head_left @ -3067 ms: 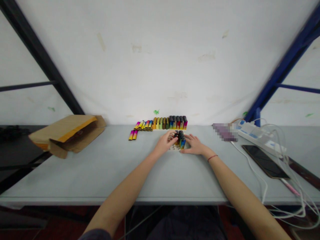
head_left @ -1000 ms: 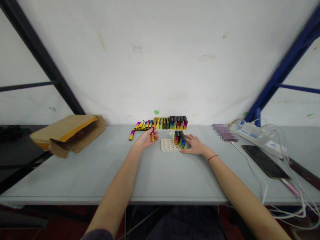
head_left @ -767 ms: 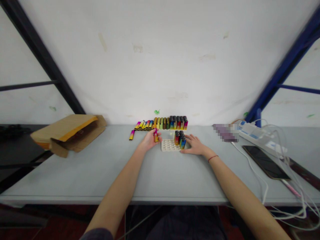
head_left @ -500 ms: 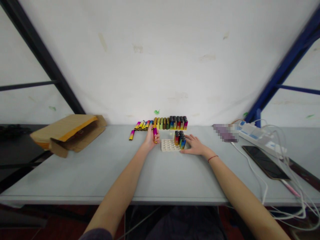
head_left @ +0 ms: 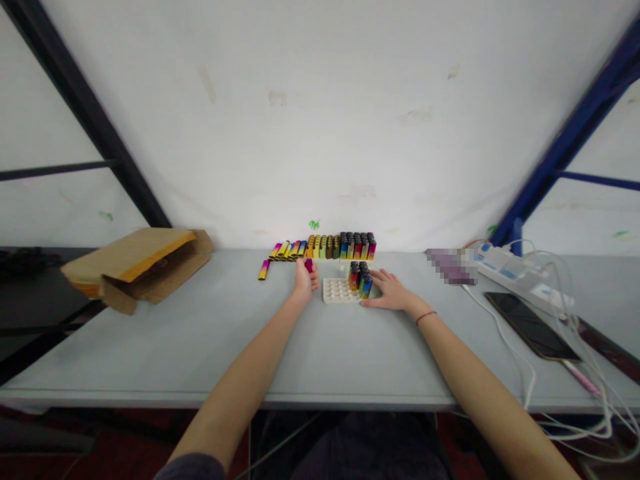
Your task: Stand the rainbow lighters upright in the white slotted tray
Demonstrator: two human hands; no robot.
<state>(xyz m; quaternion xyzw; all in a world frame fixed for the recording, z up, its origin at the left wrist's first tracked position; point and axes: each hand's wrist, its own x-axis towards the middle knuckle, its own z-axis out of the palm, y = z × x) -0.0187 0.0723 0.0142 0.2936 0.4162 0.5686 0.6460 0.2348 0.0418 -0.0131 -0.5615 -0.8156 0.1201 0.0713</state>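
My left hand (head_left: 304, 280) is closed around a lighter (head_left: 309, 265), whose magenta end shows above the fingers; the rest of it is hidden. Just right of that hand lies a white tray (head_left: 336, 291) with rows of round holes. Several coloured lighters with black tops (head_left: 360, 279) stand upright in the tray's right end. Beside that end rests my right hand (head_left: 391, 292), its fingers spread and its thumb at the tray's front corner. Whether it presses on the tray I cannot tell.
Behind the tray stand filled rows of lighters (head_left: 357, 247). Left of them lies a pile of lighters (head_left: 286, 251), with one loose lighter (head_left: 263, 270) nearer. An opened cardboard box (head_left: 135, 263) is at far left; a phone (head_left: 530, 323), power strip (head_left: 525, 277) and cables are at right.
My left hand has turned and closed further over the lighter, so less of it shows. The right hand and the tray have stayed in place.
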